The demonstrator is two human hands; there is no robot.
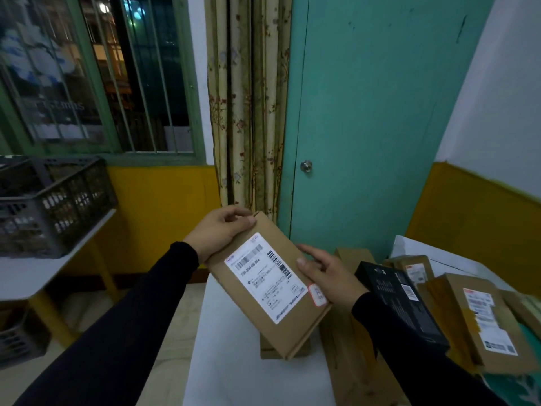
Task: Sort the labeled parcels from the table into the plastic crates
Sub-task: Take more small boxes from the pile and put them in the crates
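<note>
- While tilted above the white table (234,347), the cardboard parcel (289,326) shows its label (265,276) face up.
- Left hand (218,232) grips its far corner; right hand (325,273) grips its right edge.
- More parcels (480,320) and a black box (401,303) lie right.
- Dark crate (55,200) sits far left.

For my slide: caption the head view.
Both hands, left and right, hold a labeled cardboard parcel above the white table.

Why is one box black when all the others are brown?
It does stand out. The black box lies tilted across the pile of brown parcels on the table, leaning rather than flat. The held parcel, gripped by both hands, left and right, looks undamaged.
</note>
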